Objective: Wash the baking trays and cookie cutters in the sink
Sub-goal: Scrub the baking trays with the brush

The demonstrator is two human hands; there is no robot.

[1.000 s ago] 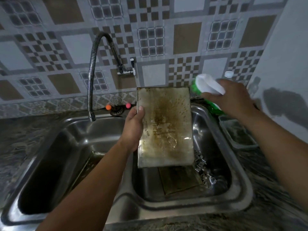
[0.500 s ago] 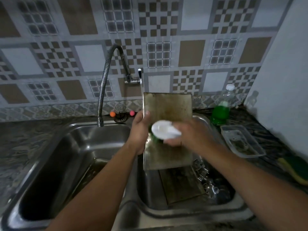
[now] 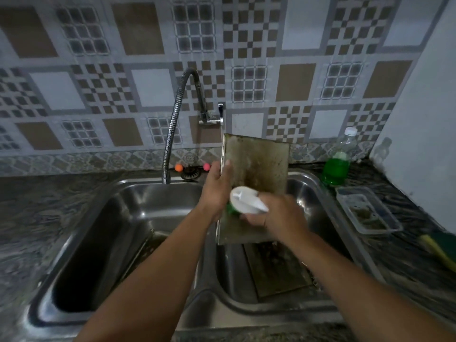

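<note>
A stained rectangular baking tray (image 3: 261,166) stands upright over the right basin of the steel double sink (image 3: 318,183). My left hand (image 3: 217,191) grips its left edge. My right hand (image 3: 276,215) holds a white-handled scrub brush (image 3: 246,199) with green bristles, pressed against the tray's lower left face. A second dirty tray (image 3: 276,270) lies flat on the bottom of the right basin. Another tray (image 3: 148,243) leans in the left basin, mostly in shadow. The cookie cutters are hidden behind my right arm.
A flexible chrome tap (image 3: 177,119) arches over the left basin. On the right counter stand a bottle of green liquid (image 3: 338,164), a clear plastic container (image 3: 367,211) and a yellow-green sponge (image 3: 439,245). A white wall (image 3: 424,119) closes the right side.
My right hand brought the brush from beside the bottle at the right to the tray's face and now holds it lower left on the tray. The tray stays upright in my left hand.
</note>
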